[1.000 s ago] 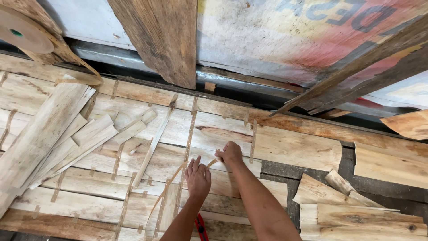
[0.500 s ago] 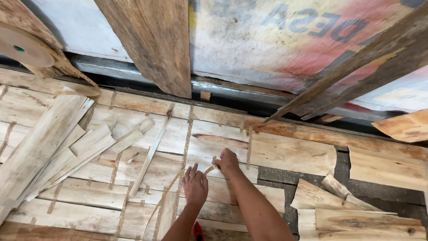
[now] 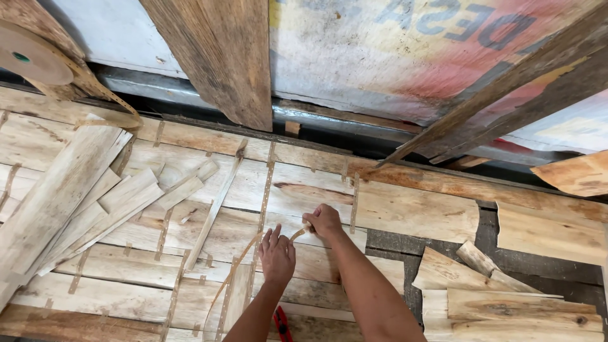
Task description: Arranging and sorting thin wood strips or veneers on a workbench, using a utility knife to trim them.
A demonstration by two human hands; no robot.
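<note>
- Veneer sheets, thin, pale and rough-grained, lie patched together across the whole bench, joined by perforated brown tape.
- I see my left hand pressed flat on the wood, fingers spread and gripping nothing.
- My right hand pinches a narrow curling tape strip that arcs down past the left wrist.
- Loose splintered offcuts pile at left, beneath a paper tape roll.

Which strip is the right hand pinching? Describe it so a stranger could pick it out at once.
Start at the wide sheet of pale wood veneer lying below the dark upright plank. At its near middle the right hand pinches a thin tan strip, beside the flat left hand. Unlike the flat taped strips around it, it curves loose above the sheet, trailing toward the viewer.
</note>
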